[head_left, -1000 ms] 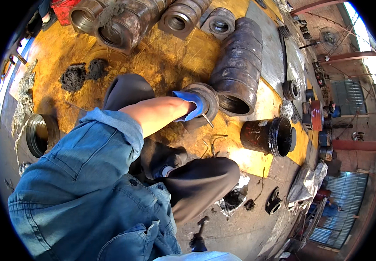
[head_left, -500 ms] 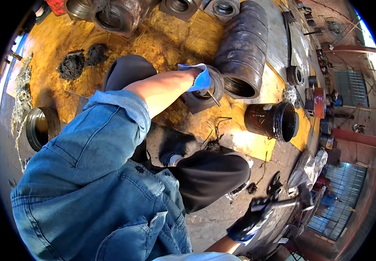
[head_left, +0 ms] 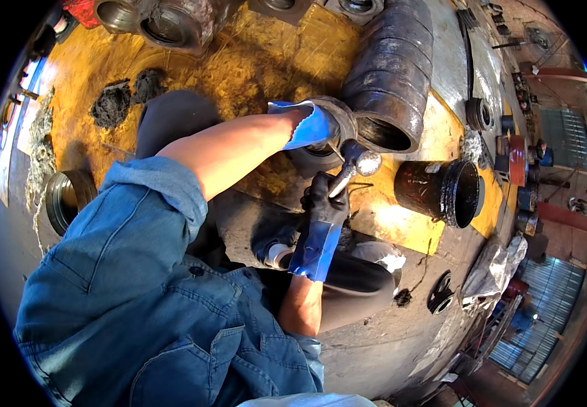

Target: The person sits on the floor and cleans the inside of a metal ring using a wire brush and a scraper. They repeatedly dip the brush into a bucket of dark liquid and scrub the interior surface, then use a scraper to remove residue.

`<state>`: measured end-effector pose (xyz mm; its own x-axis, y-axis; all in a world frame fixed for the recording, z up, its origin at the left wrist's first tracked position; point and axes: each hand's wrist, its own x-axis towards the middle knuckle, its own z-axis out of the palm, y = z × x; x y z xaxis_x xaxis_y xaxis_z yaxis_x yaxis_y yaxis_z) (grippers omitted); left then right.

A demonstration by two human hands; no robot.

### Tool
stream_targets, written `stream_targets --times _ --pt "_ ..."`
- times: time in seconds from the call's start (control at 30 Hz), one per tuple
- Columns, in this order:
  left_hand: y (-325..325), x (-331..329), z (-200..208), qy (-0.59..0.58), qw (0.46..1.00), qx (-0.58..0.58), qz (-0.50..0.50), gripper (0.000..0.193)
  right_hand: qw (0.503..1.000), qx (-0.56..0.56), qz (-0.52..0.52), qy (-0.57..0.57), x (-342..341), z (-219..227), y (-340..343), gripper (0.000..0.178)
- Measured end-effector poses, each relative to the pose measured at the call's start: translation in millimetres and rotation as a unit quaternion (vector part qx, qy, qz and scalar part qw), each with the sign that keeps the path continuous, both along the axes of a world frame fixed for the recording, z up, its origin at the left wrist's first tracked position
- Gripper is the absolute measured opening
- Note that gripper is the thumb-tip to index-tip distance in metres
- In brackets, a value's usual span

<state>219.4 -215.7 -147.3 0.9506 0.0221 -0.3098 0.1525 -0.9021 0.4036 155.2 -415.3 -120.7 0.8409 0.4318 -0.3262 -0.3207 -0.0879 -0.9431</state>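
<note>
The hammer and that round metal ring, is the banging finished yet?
Not finished. The left hand holds the metal ring down beside the big ribbed cylinder, and the right hand grips the hammer with its head close to the ring. How much remains can't be seen.

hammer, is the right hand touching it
Touching. The head view shows the right hand in a dark glove wrapped around the hammer handle, no gap between them.

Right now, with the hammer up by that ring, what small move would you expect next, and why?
Probably a short tap downward. The right hand holds the hammer with its head just above the metal ring, which the left hand grips beside the ribbed pipe.
</note>
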Motion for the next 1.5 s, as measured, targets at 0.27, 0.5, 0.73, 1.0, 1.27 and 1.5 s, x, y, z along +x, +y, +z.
stream_targets --times 0.27,0.5,0.73,1.0,1.27,1.5 --pt "5.9 2.6 -5.4 0.006 0.999 -0.037 0.025 0.021 0.983 0.008 -0.116 -0.142 5.2 1.4 17.6 0.016" --pt "0.6 7.4 -4.8 0.005 0.997 -0.063 0.035 0.021 0.989 -0.112 -0.089 -0.035 22.3 -12.6 2.5 0.011" --pt "-2.3 11.5 -5.2 0.006 0.996 -0.081 0.047 0.020 0.963 -0.072 -0.086 -0.244 31.3 -14.2 -3.0 0.015" --pt "-1.2 16.2 -8.5 0.002 0.992 -0.110 0.063 0.020 0.993 -0.087 -0.068 -0.034 27.1 4.5 0.2 0.017" --pt "0.9 17.2 -7.3 0.001 0.987 -0.139 0.079 0.020 0.987 -0.068 -0.057 -0.135 36.1 -8.6 5.7 0.014" --pt "4.5 17.5 -6.5 0.001 0.985 -0.153 0.084 0.019 0.989 -0.131 -0.069 -0.024 25.0 28.1 7.7 0.016"
